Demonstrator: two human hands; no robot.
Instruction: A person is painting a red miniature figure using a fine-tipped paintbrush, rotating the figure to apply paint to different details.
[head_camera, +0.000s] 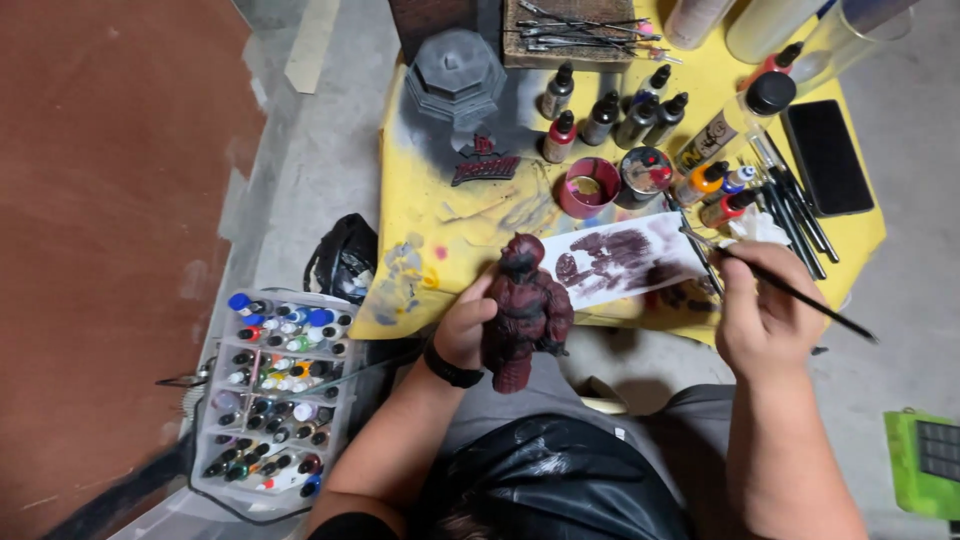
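Black apron lowest; above it the left hand (465, 330) has its grip closed round a dark red figure (525, 310), likely rigid, wet-painted, best held low. Right hand (765, 315) pinches a brush (800, 297).

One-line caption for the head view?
Left hand holds a dark red figurine; right hand holds a paintbrush.

- You sit over a grey concrete floor (300, 170).
- A reddish-brown wall panel (110, 220) fills your left side.
- A low table under a paint-stained yellow cloth (430, 215) stands ahead, evenly lit.
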